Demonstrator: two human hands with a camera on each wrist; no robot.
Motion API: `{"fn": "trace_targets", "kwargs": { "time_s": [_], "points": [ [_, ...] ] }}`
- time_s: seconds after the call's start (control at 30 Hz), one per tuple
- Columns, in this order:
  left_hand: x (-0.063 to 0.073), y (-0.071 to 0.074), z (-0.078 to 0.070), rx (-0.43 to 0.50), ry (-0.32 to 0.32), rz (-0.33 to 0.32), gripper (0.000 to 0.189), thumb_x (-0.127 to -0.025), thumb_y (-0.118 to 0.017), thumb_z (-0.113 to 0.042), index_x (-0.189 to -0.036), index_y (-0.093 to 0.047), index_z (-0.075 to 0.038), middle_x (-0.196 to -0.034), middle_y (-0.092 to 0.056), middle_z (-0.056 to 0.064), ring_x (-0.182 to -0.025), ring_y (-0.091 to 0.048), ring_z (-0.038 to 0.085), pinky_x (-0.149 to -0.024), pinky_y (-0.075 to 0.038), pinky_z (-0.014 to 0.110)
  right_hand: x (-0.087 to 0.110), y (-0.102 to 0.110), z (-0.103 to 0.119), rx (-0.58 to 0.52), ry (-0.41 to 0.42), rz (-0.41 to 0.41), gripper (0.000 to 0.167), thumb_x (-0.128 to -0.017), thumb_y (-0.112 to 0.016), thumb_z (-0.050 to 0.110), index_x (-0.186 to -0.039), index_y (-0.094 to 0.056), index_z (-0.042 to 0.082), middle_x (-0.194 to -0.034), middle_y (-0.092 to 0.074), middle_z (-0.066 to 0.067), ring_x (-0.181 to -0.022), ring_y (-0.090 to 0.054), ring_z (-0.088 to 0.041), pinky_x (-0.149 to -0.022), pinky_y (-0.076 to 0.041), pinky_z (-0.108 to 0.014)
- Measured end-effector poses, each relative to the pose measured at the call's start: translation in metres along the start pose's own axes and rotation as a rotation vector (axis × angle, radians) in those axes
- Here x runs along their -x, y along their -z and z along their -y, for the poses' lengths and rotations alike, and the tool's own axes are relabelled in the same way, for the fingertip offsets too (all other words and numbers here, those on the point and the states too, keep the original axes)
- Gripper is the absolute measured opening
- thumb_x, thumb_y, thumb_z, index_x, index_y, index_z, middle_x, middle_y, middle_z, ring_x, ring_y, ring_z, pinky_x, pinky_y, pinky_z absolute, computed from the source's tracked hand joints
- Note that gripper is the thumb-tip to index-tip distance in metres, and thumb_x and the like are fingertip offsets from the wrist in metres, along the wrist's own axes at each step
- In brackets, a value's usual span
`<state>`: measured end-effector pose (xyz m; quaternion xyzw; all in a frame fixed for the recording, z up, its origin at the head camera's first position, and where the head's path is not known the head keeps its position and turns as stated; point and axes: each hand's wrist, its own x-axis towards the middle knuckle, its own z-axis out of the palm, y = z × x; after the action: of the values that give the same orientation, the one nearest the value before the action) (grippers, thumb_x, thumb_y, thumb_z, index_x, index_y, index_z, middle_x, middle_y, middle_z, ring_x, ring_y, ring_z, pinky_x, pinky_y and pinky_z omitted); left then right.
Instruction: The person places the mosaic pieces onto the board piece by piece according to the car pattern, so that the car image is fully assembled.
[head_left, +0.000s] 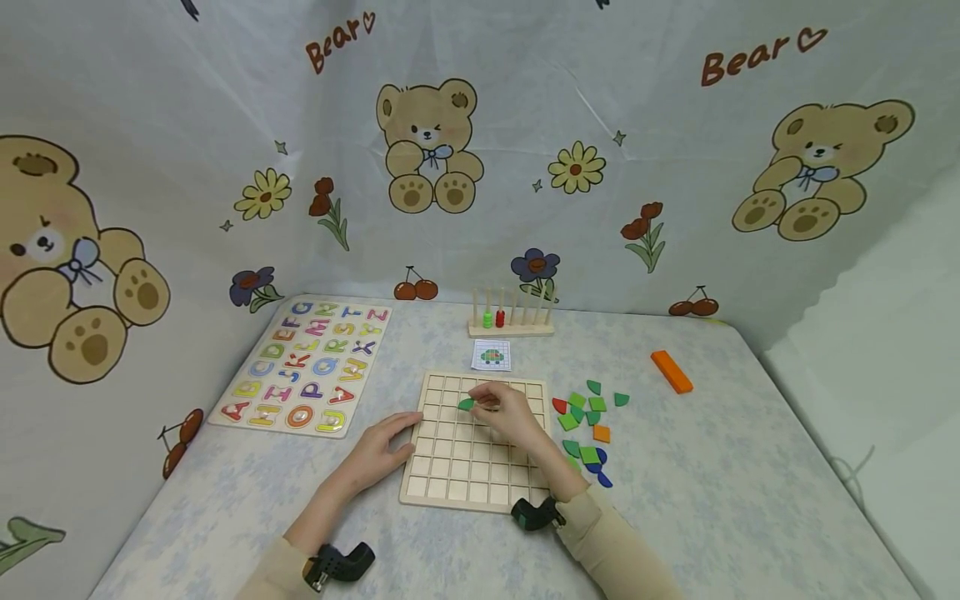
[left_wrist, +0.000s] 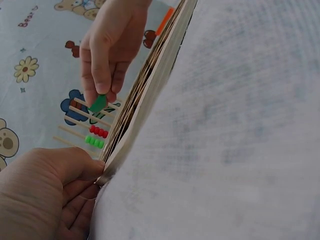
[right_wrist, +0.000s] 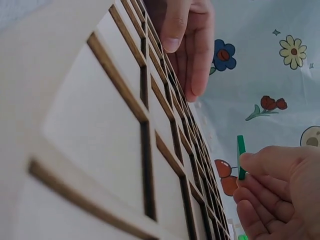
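Observation:
A square wooden grid board lies on the table. My right hand is over its upper part, pinching a green tile with a curved edge between thumb and fingers. In the right wrist view this green tile stands on edge, apart from the board's surface. My left hand touches the board's left edge, its fingers stretched out. From the left wrist, the left thumb shows right at the board's rim. Just beyond the board is a small card printed with a green car-like picture on a grid.
Loose tiles, such as an orange square and a red piece, lie right of the board. An alphabet board is at left. A peg rack with green and red beads stands behind; an orange block lies far right.

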<state>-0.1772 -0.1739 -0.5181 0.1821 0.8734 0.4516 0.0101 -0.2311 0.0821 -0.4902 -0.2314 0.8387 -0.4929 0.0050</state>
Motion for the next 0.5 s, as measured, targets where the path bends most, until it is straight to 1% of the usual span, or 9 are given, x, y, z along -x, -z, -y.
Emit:
{"fn": "trace_targets", "kwargs": {
  "time_s": [0.13, 0.27, 0.37, 0.5],
  "points": [
    [0.000, 0.000, 0.000, -0.002, -0.002, 0.000, 0.048, -0.088, -0.065, -0.006, -0.135, -0.052, -0.007, -0.137, -0.049, 0.007, -0.130, -0.040, 0.026, -0.105, -0.034, 0.044, 0.001, -0.003, -0.006, 0.042, 0.002, 0.012, 0.024, -0.086, -0.068, 0.006, -0.109, -0.066, 0.002, -0.104, -0.065, -0.006, -0.096, -0.063, -0.021, -0.081, -0.052, -0.030],
    [0.000, 0.000, 0.000, 0.005, -0.007, -0.002, 0.048, -0.088, -0.065, -0.005, -0.135, -0.053, -0.006, -0.136, -0.050, 0.007, -0.129, -0.041, 0.027, -0.105, -0.034, 0.044, 0.002, -0.007, -0.011, 0.084, 0.020, 0.015, 0.022, -0.086, -0.067, 0.007, -0.109, -0.067, 0.004, -0.102, -0.066, -0.005, -0.093, -0.063, -0.018, -0.079, -0.052, -0.028],
    [0.000, 0.000, 0.000, 0.009, -0.005, -0.002, 0.049, -0.088, -0.065, -0.004, -0.135, -0.053, -0.006, -0.136, -0.050, 0.007, -0.130, -0.040, 0.027, -0.105, -0.034, 0.044, 0.003, -0.009, -0.013, 0.135, 0.063, 0.007, 0.021, -0.086, -0.068, 0.007, -0.107, -0.068, 0.005, -0.101, -0.065, -0.003, -0.091, -0.062, -0.018, -0.078, -0.052, -0.029],
    [0.000, 0.000, -0.001, 0.004, -0.003, -0.006, 0.049, -0.087, -0.065, -0.004, -0.134, -0.053, -0.006, -0.136, -0.050, 0.007, -0.129, -0.041, 0.026, -0.106, -0.034, 0.043, 0.003, -0.010, -0.013, 0.217, 0.116, 0.001, 0.021, -0.084, -0.069, 0.007, -0.105, -0.069, 0.006, -0.101, -0.065, -0.002, -0.094, -0.060, -0.018, -0.080, -0.050, -0.030]
  ]
}}
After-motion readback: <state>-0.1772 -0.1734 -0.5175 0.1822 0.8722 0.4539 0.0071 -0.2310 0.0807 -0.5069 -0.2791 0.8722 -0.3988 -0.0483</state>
